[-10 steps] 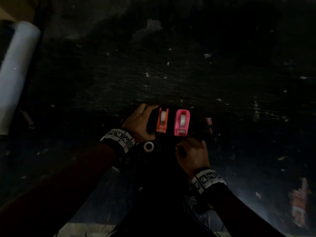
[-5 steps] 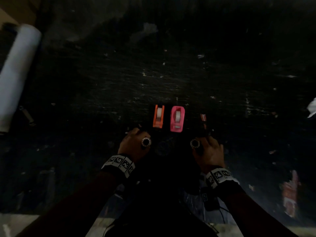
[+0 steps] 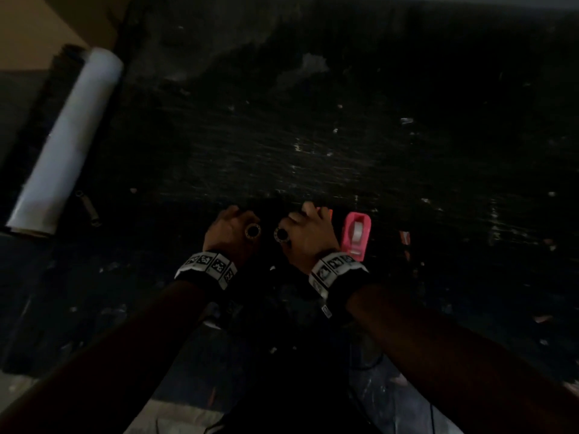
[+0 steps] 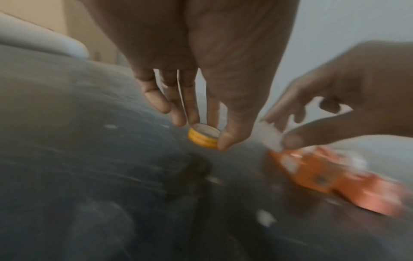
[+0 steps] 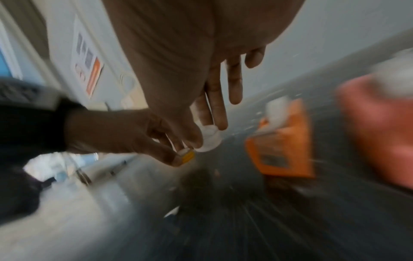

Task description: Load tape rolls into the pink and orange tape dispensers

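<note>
now two dispensers, orange dispenser and pink dispenser; left hand pinches yellow-edged roll, right hand pinches white roll.

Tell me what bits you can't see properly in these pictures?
- Orange dispenser, head view: mostly hidden behind the right hand.
- Yellow roll, left wrist view: label too blurred to read.
- White piece, right wrist view: blurred; can't tell what it is.
- Pink dispenser: smeared, cut by the edge.

Left hand and right hand side by side, fingertips pinching
</note>
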`<state>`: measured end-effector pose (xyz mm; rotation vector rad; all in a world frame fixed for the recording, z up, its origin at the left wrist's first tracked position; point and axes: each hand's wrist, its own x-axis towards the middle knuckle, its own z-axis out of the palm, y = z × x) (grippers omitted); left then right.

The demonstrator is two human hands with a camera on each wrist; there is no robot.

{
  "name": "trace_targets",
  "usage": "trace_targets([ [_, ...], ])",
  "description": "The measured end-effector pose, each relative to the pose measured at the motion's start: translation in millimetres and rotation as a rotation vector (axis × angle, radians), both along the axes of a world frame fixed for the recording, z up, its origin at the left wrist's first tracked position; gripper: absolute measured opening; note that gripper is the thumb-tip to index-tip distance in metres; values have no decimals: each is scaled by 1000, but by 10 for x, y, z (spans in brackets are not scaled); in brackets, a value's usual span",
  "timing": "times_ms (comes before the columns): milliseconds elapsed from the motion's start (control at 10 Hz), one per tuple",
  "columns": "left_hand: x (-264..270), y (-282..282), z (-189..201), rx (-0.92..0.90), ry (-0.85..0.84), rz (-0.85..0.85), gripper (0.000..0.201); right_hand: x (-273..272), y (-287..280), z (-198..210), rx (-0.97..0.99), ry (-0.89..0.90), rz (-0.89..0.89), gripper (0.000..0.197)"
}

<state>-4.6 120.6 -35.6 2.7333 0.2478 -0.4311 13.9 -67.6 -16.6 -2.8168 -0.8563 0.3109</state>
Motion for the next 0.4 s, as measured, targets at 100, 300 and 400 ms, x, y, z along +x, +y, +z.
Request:
trace_targets([
  [100, 107, 87, -45, 7, 59, -1, 47, 172, 181, -84, -108, 68, 61, 30],
  [300, 93, 120, -66, -28, 73, -37, 53, 163, 175, -111, -132, 73, 33, 42],
  [400, -10, 184, -62, -55, 21, -7, 57, 66, -11, -41, -83, 40, -57, 49],
])
